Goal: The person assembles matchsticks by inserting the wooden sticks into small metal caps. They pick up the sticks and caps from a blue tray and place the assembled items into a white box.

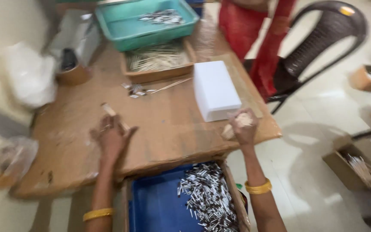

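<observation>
I am watching both hands working at the near edge of the bench (pixel 164 124), and the picture is smearing with motion, so I am judging cautiously. The left hand (pixel 110 138) is pinching a small pale stick (pixel 109 110) that is poking up past its fingers, while the right hand (pixel 242 125) is closing its grip around a pale bundle of sticks (pixel 230 129) just beside the white box (pixel 214 89). The bundle is hanging right over the bench edge, so I am worrying that a loosening grip is letting pieces drop to the floor rather than into the blue tray (pixel 155 206) of small silver and dark pieces below. The right hand is also working so near the white box that it is risking a knock. The loose sticks (pixel 171 85) beyond are lying well apart
</observation>
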